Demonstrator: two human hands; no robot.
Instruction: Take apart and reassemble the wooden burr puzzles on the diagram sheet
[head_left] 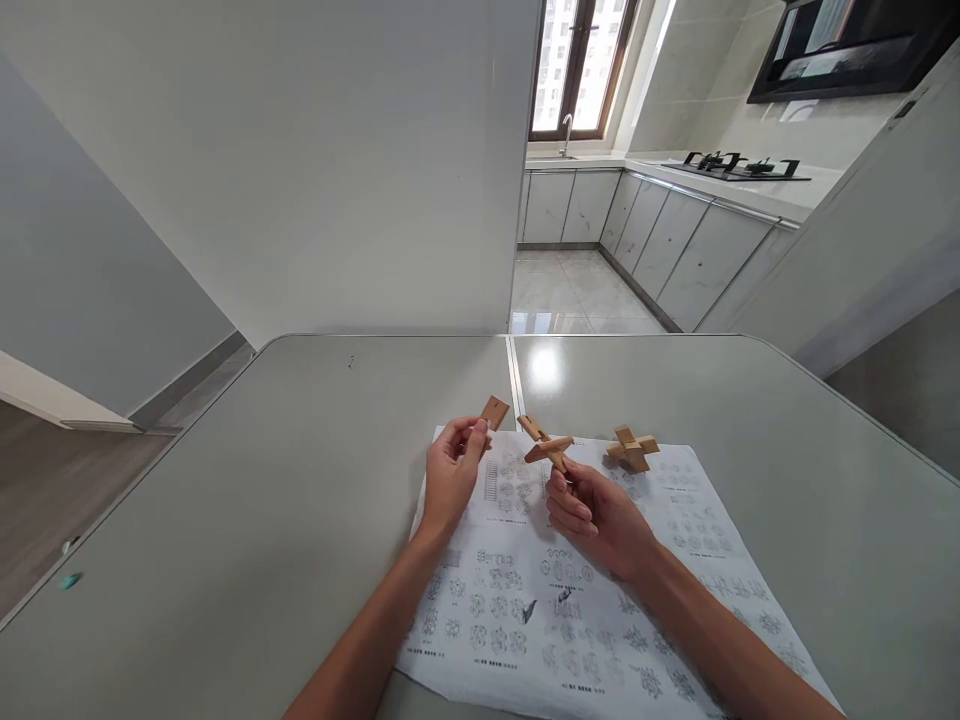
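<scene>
My left hand (pixel 454 462) pinches a flat wooden puzzle piece (pixel 494 411) between thumb and fingers, raised over the paper's far left edge. In my right hand (pixel 592 508) are joined wooden puzzle pieces (pixel 551 447), crossing one another, held at their lower end. A small gap lies between the two hands' pieces. Beyond my right hand, an assembled wooden cross-shaped puzzle (pixel 632 449) rests on the sheet. Beneath both hands spreads a large instruction sheet (pixel 517 600) printed with rows of small line diagrams.
The grey table (pixel 247 560) has rounded far corners and a seam running down its middle. A small teal object (pixel 70 580) lies near its left edge. Past a white wall (pixel 360 180) is a kitchen with a counter, gas stove (pixel 739 167) and window.
</scene>
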